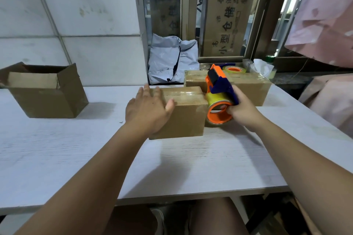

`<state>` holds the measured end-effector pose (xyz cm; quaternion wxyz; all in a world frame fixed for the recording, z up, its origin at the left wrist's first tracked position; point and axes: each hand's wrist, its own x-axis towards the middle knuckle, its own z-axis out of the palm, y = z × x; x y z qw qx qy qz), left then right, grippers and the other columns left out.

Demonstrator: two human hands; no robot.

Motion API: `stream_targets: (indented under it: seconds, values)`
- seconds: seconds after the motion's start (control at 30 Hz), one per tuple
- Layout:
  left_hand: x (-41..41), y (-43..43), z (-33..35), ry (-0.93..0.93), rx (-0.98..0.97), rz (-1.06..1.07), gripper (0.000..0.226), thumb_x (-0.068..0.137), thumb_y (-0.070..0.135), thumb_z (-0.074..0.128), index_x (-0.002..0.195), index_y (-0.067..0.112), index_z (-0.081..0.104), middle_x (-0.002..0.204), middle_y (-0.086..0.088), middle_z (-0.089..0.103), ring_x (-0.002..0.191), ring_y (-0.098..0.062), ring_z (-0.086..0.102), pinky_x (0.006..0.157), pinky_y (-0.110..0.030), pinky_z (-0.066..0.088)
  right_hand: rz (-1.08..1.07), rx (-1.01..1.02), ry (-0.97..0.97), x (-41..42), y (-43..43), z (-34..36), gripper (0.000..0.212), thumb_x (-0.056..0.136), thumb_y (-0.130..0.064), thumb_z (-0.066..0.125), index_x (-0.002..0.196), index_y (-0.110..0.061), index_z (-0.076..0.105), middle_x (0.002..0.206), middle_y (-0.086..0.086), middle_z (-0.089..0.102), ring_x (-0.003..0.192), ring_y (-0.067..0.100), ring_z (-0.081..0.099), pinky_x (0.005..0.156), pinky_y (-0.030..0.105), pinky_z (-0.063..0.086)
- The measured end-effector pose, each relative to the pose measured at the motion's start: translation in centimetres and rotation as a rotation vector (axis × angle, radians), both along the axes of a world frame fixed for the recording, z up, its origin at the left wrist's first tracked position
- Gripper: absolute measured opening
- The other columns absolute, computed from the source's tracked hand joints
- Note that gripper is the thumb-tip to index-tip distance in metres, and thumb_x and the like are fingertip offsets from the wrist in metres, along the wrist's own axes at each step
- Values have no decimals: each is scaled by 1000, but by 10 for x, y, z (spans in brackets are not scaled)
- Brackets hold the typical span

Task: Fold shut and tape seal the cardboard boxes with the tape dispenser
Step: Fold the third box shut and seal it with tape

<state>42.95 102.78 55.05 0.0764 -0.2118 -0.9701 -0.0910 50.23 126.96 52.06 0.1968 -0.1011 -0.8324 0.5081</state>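
I read the left hand (147,108) as open: fingers straight, palm flat on the top left part of the closed brown cardboard box (183,120) at the centre of the white table (76,149). The right hand (243,109) grips the orange-and-blue tape dispenser (222,89), whose clear tape roll touches the box's right end. A second, taped brown box (248,87) stands just behind. An open-flapped cardboard box (47,97) sits well apart at left.
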Motion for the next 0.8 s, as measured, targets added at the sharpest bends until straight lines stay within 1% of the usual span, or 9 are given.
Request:
stream_targets:
  seconds: [0.1, 0.17, 0.23, 0.33, 0.43, 0.53, 0.63, 0.7, 0.8]
  values:
    - [-5, -8, 6, -54, -85, 134, 75, 94, 58, 16, 151, 11, 13, 159, -15, 5, 147, -27, -2, 116, -51, 3, 39, 44, 9, -7, -19, -2, 55, 77, 9, 56, 107, -37, 52, 106, -1, 63, 102, 24, 59, 82, 45, 49]
    - [-12, -10, 13, -44, -187, 168, 73, 96, 54, 14, 151, 6, 13, 158, -16, 8, 147, -29, -2, 114, -53, -4, 42, 59, 13, -13, -32, -4, 50, 81, 10, 55, 110, -30, 49, 103, -3, 62, 96, 19, 58, 73, 36, 48]
    - [-22, -9, 18, -11, -214, 5, 64, 98, 50, 16, 149, 11, 20, 157, -13, 15, 146, -28, 9, 116, -52, 5, 30, 74, 25, -16, -42, -3, 48, 81, 10, 53, 109, -29, 48, 100, -4, 60, 92, 15, 57, 69, 32, 45]
    - [-33, 0, 23, -121, -124, -252, 60, 98, 56, 19, 149, 26, 22, 157, -5, 19, 143, -25, 19, 115, -48, 17, 22, 134, 34, -16, -49, -2, 46, 80, 9, 54, 105, -27, 46, 96, -1, 60, 87, 18, 56, 67, 33, 44]
    - [-42, 15, 26, -141, -40, -254, 54, 97, 59, 22, 139, 30, 41, 143, -10, 40, 131, -30, 36, 104, -43, 31, 28, 156, 13, -17, -51, 0, 40, 82, 3, 59, 108, -25, 46, 101, 2, 61, 92, 22, 57, 75, 39, 48]
    - [-47, 25, 26, -143, -83, -163, 52, 96, 58, 22, 128, 26, 47, 139, -10, 45, 128, -32, 38, 101, -47, 28, 26, 113, 8, -18, -51, -1, 36, 86, -8, 64, 112, -24, 47, 107, -2, 62, 98, 19, 58, 82, 40, 49]
    - [-49, 24, 24, -151, -114, -178, 56, 94, 62, 19, 129, 26, 43, 144, -8, 41, 133, -31, 33, 107, -52, 23, 40, 27, 10, -17, -48, -6, 35, 86, -14, 67, 111, -29, 47, 103, -8, 63, 98, 14, 59, 82, 35, 50]
    - [-50, 22, 23, -144, -127, -197, 60, 93, 65, 18, 133, 26, 40, 147, -7, 37, 136, -29, 30, 108, -52, 21, 77, -36, 14, -16, -47, -10, 42, 87, -14, 66, 109, -42, 45, 104, -17, 61, 100, 6, 58, 83, 30, 49]
    - [-52, 22, 22, -145, -149, -200, 70, 89, 72, 16, 141, 28, 33, 151, -5, 32, 139, -28, 27, 111, -53, 19, 89, -84, -8, -14, -45, -15, 49, 87, -12, 67, 100, -52, 42, 104, -22, 58, 99, 2, 57, 86, 30, 50]
